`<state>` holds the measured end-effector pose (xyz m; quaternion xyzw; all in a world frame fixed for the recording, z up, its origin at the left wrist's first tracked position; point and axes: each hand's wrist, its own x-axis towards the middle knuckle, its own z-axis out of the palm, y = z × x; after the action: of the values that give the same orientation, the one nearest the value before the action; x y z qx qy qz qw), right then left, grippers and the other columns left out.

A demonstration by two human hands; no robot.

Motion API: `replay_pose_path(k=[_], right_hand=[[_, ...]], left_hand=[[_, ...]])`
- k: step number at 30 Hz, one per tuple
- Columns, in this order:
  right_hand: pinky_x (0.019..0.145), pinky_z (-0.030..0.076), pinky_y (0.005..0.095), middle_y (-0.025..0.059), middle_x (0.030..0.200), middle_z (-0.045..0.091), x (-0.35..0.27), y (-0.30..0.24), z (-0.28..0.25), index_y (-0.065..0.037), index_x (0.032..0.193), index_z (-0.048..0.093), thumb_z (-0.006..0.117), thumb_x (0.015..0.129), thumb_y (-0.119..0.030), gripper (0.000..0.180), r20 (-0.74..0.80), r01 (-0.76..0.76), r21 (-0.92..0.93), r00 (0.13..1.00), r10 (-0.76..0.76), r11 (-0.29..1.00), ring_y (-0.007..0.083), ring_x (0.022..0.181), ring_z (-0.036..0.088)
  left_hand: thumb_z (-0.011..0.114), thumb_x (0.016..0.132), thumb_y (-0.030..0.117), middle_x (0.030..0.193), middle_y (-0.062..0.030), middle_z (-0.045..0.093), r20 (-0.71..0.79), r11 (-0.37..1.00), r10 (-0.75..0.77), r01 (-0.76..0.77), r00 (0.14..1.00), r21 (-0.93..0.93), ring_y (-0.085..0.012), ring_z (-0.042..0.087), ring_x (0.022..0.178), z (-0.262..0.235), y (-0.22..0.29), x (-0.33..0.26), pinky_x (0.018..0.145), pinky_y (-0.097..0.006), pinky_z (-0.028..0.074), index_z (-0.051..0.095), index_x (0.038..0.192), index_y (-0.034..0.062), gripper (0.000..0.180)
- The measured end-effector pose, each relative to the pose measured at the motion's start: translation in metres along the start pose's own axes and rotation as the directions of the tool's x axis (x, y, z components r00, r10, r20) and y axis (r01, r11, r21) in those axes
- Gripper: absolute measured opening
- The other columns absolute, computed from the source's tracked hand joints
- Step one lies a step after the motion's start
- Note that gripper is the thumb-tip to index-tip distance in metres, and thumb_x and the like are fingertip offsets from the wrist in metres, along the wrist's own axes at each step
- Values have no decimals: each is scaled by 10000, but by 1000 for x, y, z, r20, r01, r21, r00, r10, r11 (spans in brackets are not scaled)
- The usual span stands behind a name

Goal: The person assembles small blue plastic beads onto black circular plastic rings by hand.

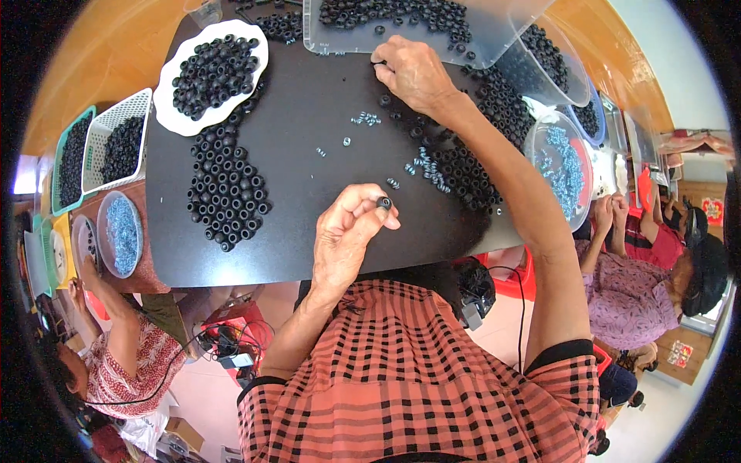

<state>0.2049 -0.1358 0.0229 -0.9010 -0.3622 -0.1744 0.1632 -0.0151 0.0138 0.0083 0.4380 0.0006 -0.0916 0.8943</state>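
Note:
My left hand [345, 231] pinches a small round black piece with a hole in its top [384, 203], held up over the dark table's near side. Farther off, my right hand [417, 76] reaches to the front edge of a clear plastic bin [432, 48]. Its fingers are closed, and a dark bit shows at their tips, too small to name. Between my hands lie several small silvery-blue coil springs [421, 163]. A large cluster of the same black pieces [225, 189] stands left of my left hand. More black pieces [471, 177] are heaped under my right forearm.
A white scalloped plate [164, 99] of black pieces sits at the left, near a white basket [147, 104]. Tubs of springs [123, 231] [567, 174] flank the table [309, 116]. Other people work at both sides. A cable [523, 324] hangs near my right arm.

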Motion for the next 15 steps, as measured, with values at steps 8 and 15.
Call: replay_pose_path(k=[8, 15], right_hand=[[642, 509, 271, 81, 740, 658, -1, 1, -17, -49, 878, 669, 668, 737, -130, 163, 12, -185, 218, 982, 187, 958, 163, 668, 639], [679, 491, 208, 23, 770, 633, -57, -68, -65, 18, 925, 650, 613, 836, -48, 116, 381, -478, 797, 872, 308, 369, 65, 738, 604]], left_hand=[[529, 902, 9, 881, -75, 629, -4, 1000, 22, -22, 1000, 10, -113, 601, 819, 1, -1, 3, 823, -270, 470, 573, 1033, 5, 138], [515, 890, 6, 872, -77, 630, -37, 999, 48, -49, 998, -23, -116, 595, 814, 1, -2, 3, 815, -264, 452, 572, 1017, 0, 140]])
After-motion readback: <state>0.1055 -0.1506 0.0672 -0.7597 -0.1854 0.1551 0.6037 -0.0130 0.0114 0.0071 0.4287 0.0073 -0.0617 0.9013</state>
